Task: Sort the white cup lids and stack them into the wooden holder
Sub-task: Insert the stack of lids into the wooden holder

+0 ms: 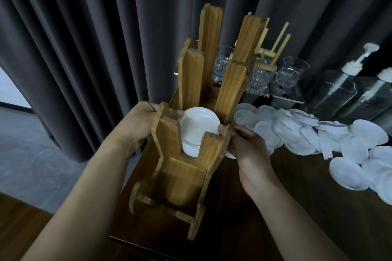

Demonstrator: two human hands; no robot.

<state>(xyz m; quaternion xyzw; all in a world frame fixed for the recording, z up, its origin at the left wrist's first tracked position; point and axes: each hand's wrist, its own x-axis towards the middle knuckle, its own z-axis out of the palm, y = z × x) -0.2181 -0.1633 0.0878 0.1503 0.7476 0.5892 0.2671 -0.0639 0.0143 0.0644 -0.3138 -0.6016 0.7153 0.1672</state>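
The wooden holder stands on the dark table, with tall posts rising behind its near slot. A stack of white cup lids sits in that near slot. My left hand reaches in from the left, its fingertips touching the stack's left edge behind the slot's left wall. From the right, my right hand has its fingers curled at the slot's right wall and touches the stack's edge; another white lid shows under its fingers. Many loose white lids lie spread over the table to the right.
Clear glasses stand on metal trays behind the holder, beside a small wooden rack. Pump bottles sit at the back right. Dark curtains hang behind. The table's left edge runs close to the holder, with grey floor beyond it.
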